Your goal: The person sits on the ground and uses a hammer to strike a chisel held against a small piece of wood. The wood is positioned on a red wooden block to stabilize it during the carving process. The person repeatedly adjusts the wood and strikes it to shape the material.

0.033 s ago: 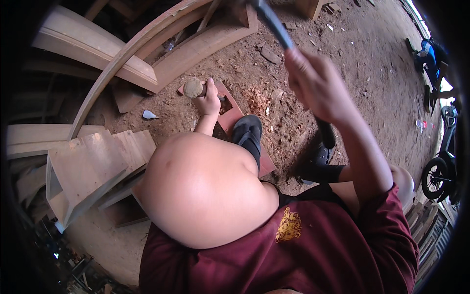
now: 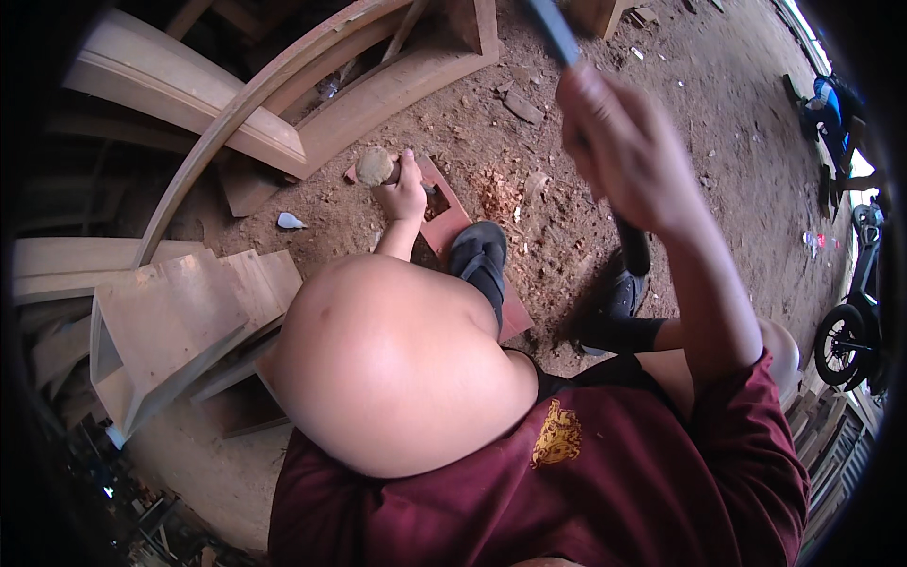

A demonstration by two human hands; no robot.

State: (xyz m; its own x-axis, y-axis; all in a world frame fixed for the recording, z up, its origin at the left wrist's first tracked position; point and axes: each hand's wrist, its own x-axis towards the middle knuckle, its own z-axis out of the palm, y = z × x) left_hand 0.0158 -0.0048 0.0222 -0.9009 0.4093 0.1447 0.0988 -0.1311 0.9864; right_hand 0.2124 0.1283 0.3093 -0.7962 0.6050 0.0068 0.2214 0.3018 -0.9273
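My left hand [image 2: 403,197] grips a chisel with a round, pale wooden handle end [image 2: 374,166] over a reddish wooden board [image 2: 515,312]; the board has a rough cut hollow beside the hand. My left foot in a dark sandal [image 2: 477,250] rests on the board. My right hand [image 2: 624,142] is raised at the upper right, closed round the handle of a hammer with a blue-grey shaft [image 2: 553,28] and dark grip [image 2: 633,250]; its head is out of view. Reddish chips [image 2: 501,194] lie on the dirt beside the board.
Curved wooden frames [image 2: 350,123] and beams stand at upper left, angular timber pieces [image 2: 179,331] at lower left. A small white bottle [image 2: 289,221] lies on the dirt. At far right are a black two-wheeler [image 2: 850,331], a blue and black object [image 2: 831,113] and stacked timber [image 2: 831,444].
My right hand and the hammer have moved slightly higher, toward the upper edge. My left hand and the board look unmoved.
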